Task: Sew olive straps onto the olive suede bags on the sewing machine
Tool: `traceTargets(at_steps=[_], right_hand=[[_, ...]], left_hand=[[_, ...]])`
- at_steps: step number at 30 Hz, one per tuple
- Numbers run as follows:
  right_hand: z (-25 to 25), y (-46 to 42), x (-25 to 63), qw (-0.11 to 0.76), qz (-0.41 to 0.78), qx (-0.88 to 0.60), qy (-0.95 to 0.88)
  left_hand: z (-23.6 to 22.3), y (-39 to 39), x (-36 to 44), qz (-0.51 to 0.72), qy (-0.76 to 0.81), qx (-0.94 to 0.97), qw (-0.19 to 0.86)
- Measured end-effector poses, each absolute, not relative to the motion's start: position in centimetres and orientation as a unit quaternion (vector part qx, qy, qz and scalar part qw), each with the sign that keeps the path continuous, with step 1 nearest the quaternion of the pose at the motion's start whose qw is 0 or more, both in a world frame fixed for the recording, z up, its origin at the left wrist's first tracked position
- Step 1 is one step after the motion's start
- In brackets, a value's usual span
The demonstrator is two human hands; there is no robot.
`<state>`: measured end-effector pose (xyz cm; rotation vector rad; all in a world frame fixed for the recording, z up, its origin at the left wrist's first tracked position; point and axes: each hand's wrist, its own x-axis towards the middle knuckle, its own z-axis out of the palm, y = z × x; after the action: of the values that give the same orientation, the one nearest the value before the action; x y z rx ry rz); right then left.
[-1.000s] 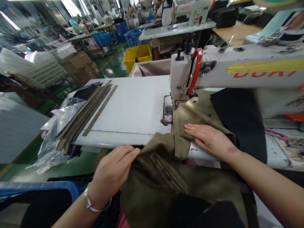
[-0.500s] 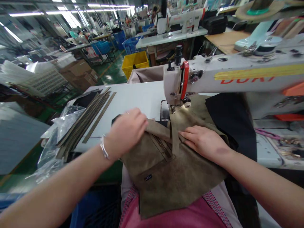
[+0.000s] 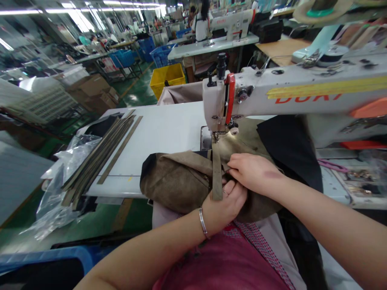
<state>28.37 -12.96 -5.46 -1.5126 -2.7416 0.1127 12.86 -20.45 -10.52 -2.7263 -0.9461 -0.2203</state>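
Pinches a fold of the brown suede-like fabric between the thumb and bent fingers of the right hand, just right of the narrow brown strip. Rests the left hand on the same fabric, just below and touching at the fingers; curls those fingers close together, under the strip's lower end at the thumb side. Cannot tell from this view whether to call that a pinch, for lack of visible fingertips. Wears a silver bracelet on the left wrist.

Runs the strip up from the hands to the presser foot of the white sewing machine, on top of the fabric. Spreads the fabric partly over the white table and partly over the lap, above a pink apron. Shows large red lettering on the machine arm, partly covered by yellow tape; seems to end in "KI", unclear before that. Shows smaller red lettering on a background sewing machine, too small to read surely.

Keeps a bundle of brown strips at the table's left end, near one separate strip, beside clear plastic. Lays black fabric right of the needle area, near a pink-handled tool.
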Motion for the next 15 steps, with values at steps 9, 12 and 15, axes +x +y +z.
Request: traceTargets(at_steps=[9,12,15], right_hand=[[-6.5,-13.9,29.1,-0.003,0.020,-0.462,-0.886],[-7.1,-14.3,29.1,-0.013,-0.003,-0.442,-0.897],[-7.5,-14.8,29.0,-0.013,-0.014,-0.429,-0.903]], left_hand=[[-7.4,-20.7,8.1,0.044,-0.221,-0.971,-0.076],[-5.1,-20.2,3.6,0.074,-0.180,-0.962,-0.193],[-1.1,-18.8,-0.9,0.088,-0.230,-0.943,-0.223]])
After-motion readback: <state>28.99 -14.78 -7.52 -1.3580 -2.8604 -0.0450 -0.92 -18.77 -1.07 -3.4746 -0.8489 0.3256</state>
